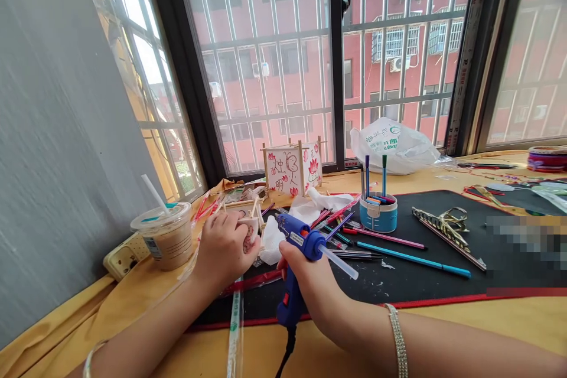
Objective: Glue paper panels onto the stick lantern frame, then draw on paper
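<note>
Right hand [301, 266] closed firmly around the neck of a blue hot glue gun [292, 227]: handle hanging down, cord running out of view past the table's near edge, nozzle aimed left toward the other hand, clear glue stick [341, 261] jutting from the back. Left hand [221, 248] curled shut on a small frame of wooden sticks [254, 207] with a paper panel [248, 237], fingers hiding part of it. Nozzle and frame near each other, no contact visible.

Under and right of the hands, a black desk mat [398, 283] carries loose felt-tip pens [390, 238], with a white tissue [271, 248] at its far-left corner. Toward the table's back edge stands a finished-looking paper lantern [290, 168] with red lotus drawings; a blue pen pot [378, 215] sits on the mat's far edge. Plastic cup with straw [166, 236] near the left edge.

Step reads as gluing the stick frame. Next move calls for the nozzle set squarely on a joint, the left hand keeping the frame steady.
</note>
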Demonstrator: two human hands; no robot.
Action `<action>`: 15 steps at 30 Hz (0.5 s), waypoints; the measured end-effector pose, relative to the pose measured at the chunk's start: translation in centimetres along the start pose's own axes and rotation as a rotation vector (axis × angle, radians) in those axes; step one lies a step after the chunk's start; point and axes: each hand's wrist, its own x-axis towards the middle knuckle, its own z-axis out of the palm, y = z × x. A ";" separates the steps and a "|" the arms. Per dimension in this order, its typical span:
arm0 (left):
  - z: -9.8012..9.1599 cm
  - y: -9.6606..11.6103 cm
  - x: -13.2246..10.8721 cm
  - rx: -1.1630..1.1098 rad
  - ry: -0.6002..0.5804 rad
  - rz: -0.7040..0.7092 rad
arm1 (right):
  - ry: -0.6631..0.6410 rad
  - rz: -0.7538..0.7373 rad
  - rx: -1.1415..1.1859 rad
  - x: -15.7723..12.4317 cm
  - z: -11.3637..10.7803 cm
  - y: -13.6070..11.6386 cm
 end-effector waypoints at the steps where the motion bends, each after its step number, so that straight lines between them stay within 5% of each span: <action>1: 0.2 -0.1 0.0 -0.001 0.006 0.003 | 0.005 0.036 -0.001 0.0 0.1 -0.1; 15: 1.1 0.0 0.7 0.010 0.023 -0.059 | -0.044 0.017 0.001 -0.5 0.3 -0.6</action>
